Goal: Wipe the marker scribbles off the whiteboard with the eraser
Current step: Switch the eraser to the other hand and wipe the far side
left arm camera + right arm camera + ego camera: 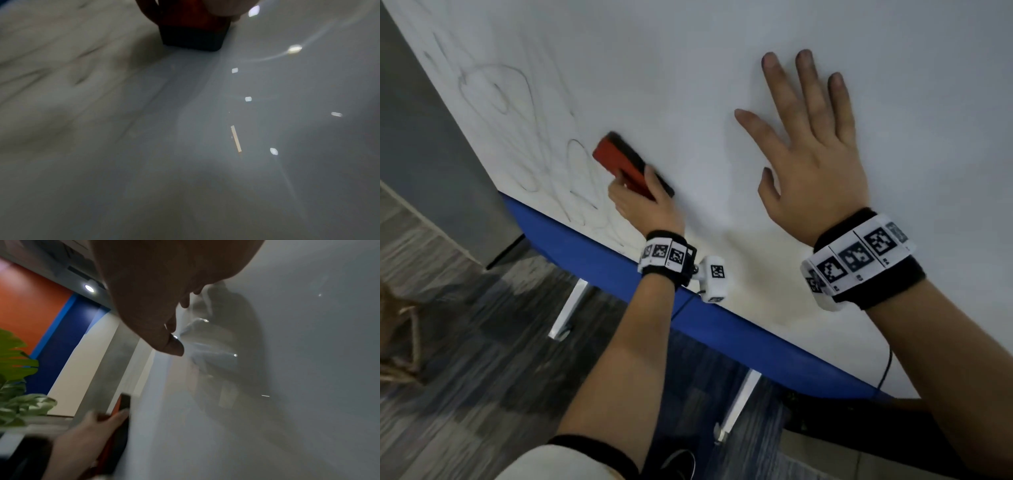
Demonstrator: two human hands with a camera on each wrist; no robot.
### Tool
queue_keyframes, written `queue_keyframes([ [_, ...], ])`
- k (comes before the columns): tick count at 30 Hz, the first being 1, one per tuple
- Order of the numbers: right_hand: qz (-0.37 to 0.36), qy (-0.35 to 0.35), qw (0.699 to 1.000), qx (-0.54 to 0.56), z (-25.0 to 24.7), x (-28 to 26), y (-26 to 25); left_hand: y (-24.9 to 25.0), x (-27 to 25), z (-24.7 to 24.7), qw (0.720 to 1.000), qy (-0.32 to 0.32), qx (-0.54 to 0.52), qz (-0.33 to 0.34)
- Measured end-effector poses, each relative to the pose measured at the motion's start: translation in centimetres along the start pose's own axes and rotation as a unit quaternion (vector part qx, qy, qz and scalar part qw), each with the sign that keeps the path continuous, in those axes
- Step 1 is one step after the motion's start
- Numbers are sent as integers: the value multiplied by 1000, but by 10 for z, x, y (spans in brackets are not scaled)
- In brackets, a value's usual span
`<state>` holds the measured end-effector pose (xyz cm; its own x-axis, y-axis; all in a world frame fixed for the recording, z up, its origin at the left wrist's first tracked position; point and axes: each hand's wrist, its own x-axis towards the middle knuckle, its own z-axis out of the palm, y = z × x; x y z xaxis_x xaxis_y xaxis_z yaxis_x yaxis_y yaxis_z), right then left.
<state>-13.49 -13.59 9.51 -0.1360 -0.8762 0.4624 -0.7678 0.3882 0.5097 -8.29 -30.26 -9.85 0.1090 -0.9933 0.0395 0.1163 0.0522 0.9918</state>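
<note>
A white whiteboard (pixel 688 68) with a blue lower frame fills the head view. Grey marker scribbles (pixel 544 164) cover its left part. My left hand (pixel 643 198) grips a red eraser (pixel 616 157) with a black felt face, pressed flat on the board just right of the scribbles. From the left wrist the eraser (pixel 193 30) shows end-on, with smeared scribbles (pixel 61 68) to its left. My right hand (pixel 811 144) lies flat on the clean board with fingers spread, holding nothing. The right wrist view shows that hand (pixel 164 296) against the board (pixel 287 386) and the eraser (pixel 123 404) below it.
The blue frame edge (pixel 599 263) runs along the board's bottom, with white metal legs (pixel 570 305) under it and a dark patterned floor (pixel 465 308). A grey wall (pixel 421 137) stands left of the board. A green plant (pixel 16 378) and an orange wall (pixel 26 309) lie beyond the board's end.
</note>
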Motion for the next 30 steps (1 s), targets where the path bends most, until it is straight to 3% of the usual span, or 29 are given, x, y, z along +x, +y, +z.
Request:
queue_keyframes([
  [4,-31,-23,999,-20,15,-16,-2,-60,-75,-13,982,-32,14,-184],
  [7,-39,-22,999,-24,16,-17,-1,-56,-94,-14,968,-35,-3,-247],
  [9,-30,-22,999,-21,15,-17,-6,-22,-95,-8,980,-45,-31,-191],
  [13,5,2,1000,19,14,-17,-19,39,-91,0,989,-138,-25,38],
  [16,-1,-19,999,27,19,-22,-21,17,-87,0,991,-121,10,48],
  [21,-30,-53,998,3,34,-45,-20,-75,-98,-14,986,-55,15,-156],
  [23,-28,-58,998,-2,36,-45,-25,-91,-92,-17,962,-30,32,-270],
  [25,-5,-57,998,0,34,-46,-34,-95,-83,-19,938,-15,60,-342],
  [27,9,-62,998,-1,35,-47,-43,-84,-83,-20,948,-31,67,-309],
  [30,-18,-86,996,2,45,-54,-53,-57,-105,-22,988,-99,33,-111],
])
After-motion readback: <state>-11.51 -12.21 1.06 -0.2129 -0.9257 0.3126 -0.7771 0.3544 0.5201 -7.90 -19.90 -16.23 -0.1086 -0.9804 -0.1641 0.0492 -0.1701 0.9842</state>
